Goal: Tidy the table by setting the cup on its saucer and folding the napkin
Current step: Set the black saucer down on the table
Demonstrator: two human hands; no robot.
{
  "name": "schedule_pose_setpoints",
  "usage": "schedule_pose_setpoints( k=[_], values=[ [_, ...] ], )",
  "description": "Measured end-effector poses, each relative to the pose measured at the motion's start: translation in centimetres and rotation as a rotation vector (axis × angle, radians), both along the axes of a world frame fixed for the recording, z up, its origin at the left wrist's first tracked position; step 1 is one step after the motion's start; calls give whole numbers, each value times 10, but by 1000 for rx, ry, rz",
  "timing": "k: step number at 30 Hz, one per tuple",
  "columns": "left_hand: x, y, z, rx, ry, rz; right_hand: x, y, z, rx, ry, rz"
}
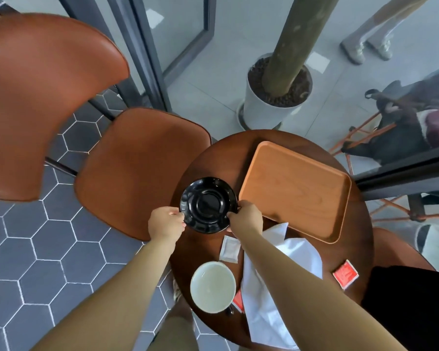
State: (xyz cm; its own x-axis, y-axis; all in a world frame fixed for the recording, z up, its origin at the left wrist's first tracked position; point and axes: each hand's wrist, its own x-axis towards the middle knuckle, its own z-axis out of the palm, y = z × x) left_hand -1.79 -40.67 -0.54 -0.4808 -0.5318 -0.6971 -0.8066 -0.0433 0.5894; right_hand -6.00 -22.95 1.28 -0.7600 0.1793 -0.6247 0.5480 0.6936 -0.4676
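Note:
A black glossy saucer (208,205) sits at the left edge of the round dark wooden table (221,153). My left hand (165,222) pinches its left rim and my right hand (246,216) grips its right rim. A pale cup (212,287) with a dark outside stands near the table's front edge, apart from the saucer. The white napkin (281,282) lies crumpled and unfolded to the right of the cup, partly under my right forearm.
A wooden tray (297,191) lies at the back right of the table. A white sachet (230,249) and red sachets (345,274) lie on the tabletop. Brown chairs (137,168) stand to the left. A potted trunk (276,97) stands beyond the table.

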Motion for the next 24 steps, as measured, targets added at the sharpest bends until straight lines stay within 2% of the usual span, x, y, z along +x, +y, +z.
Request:
schedule_pose_setpoints(
  k=[3, 8, 11, 14, 16, 18, 21, 24],
  values=[
    [-5, 1, -8, 1, 13, -2, 0, -2, -6, 0, -5, -34],
    [-6, 7, -17, -27, 75, -18, 6, 0, -6, -110, 31, -211],
    [-1, 9, -21, -68, 108, -118, 15, 2, -6, -186, 44, -263],
    [22, 10, -23, -379, 200, -361, 27, 9, -5, -88, 167, -67],
    [47, 11, -31, -623, 330, -575, 32, 14, -5, 37, 371, 163],
    [69, 12, -47, -796, 399, -790, 32, 14, -7, 162, 466, 430],
    [85, 14, -69, -852, 359, -992, 24, 6, -15, 278, 340, 706],
    [86, 14, -80, -874, 294, -1081, 11, -1, -27, 304, 268, 787]
  ],
)
